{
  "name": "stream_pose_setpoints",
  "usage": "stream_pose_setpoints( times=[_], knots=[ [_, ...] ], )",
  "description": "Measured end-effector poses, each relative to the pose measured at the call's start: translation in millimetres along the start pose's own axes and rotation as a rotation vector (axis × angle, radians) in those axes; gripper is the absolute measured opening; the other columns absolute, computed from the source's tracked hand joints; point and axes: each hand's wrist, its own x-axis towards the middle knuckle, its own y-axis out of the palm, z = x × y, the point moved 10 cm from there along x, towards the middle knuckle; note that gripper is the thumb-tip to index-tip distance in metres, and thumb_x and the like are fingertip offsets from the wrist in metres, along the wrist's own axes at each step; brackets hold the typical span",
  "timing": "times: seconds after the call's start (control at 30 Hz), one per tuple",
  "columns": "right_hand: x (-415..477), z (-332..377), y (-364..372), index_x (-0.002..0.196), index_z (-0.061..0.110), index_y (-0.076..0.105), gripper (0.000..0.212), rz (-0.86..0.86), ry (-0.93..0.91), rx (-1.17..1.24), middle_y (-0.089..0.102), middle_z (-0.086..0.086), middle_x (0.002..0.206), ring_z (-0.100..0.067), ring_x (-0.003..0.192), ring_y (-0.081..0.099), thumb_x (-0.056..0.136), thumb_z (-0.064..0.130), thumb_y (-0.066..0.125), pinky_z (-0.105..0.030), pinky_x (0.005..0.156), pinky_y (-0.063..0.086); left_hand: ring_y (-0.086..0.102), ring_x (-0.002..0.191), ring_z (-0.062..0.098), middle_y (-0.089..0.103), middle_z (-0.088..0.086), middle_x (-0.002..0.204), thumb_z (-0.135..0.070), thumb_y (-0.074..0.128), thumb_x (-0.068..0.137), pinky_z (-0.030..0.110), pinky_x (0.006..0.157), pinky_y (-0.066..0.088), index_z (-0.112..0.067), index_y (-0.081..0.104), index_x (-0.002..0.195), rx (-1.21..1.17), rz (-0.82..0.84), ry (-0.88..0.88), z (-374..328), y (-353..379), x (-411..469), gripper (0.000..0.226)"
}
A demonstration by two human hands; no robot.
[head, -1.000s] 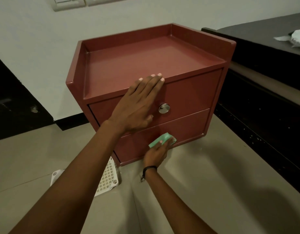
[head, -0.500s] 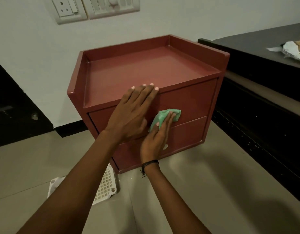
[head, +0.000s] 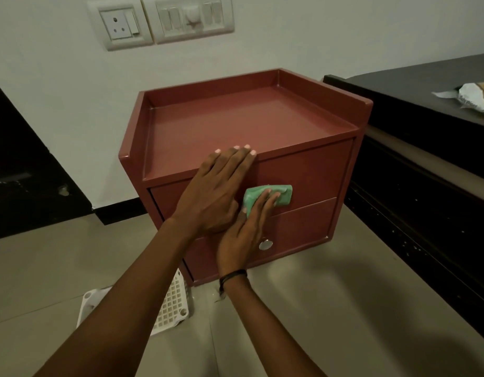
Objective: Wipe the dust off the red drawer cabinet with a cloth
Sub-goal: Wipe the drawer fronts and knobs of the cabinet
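Note:
The red drawer cabinet (head: 235, 126) stands on the floor against the white wall, with a rimmed top and two drawers in front. My left hand (head: 213, 191) lies flat over the top front edge and the upper drawer, fingers spread, holding nothing. My right hand (head: 246, 232) presses a folded green cloth (head: 283, 195) against the upper drawer's front, about where its knob would be; that knob is hidden. The lower drawer's round metal knob (head: 265, 244) shows just right of my right hand.
A dark low cabinet (head: 426, 164) stands close on the right with a crumpled packet (head: 477, 97) on top. A white plastic grid tray (head: 170, 306) lies on the tiled floor at the cabinet's lower left. A socket and switch panel (head: 159, 20) is on the wall above.
My right hand has carried the cloth up from the lower drawer's bottom edge to the upper drawer's front. My left hand has kept its place on the top edge. The view has tilted upward.

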Motion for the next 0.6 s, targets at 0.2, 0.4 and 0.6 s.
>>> stream_pose_setpoints(
  times=[0.2, 0.4, 0.6],
  knots=[
    [11, -2, -7, 0.158, 0.014, 0.017, 0.058, 0.078, -0.086, -0.071, -0.001, 0.006, 0.168, -0.009, 0.155, -0.002, 0.104, 0.008, 0.035, -0.039, 0.127, 0.015, 0.024, 0.153, 0.026, 0.026, 0.011, 0.166, -0.023, 0.048, 0.073, 0.042, 0.127, 0.01, -0.008, 0.023, 0.159, 0.001, -0.016, 0.003, -2, -2, 3, 0.091],
    [17, -3, -6, 0.159, 0.017, 0.015, 0.057, 0.019, -0.049, -0.096, 0.002, 0.004, 0.169, -0.014, 0.156, 0.001, 0.105, 0.018, 0.034, -0.046, 0.125, 0.021, 0.02, 0.155, 0.025, 0.023, 0.012, 0.167, -0.021, 0.047, 0.071, 0.041, 0.128, 0.008, -0.008, 0.02, 0.16, -0.023, 0.029, 0.004, 0, -2, -1, 0.094],
    [16, -4, -10, 0.159, 0.016, 0.013, 0.058, 0.069, -0.171, -0.237, 0.004, 0.001, 0.169, -0.017, 0.157, 0.001, 0.105, 0.019, 0.035, -0.036, 0.127, 0.012, 0.02, 0.155, 0.025, 0.022, 0.011, 0.167, -0.02, 0.049, 0.067, 0.042, 0.127, 0.013, -0.008, 0.02, 0.16, -0.015, 0.042, 0.012, 1, 0, 1, 0.098]
  ],
)
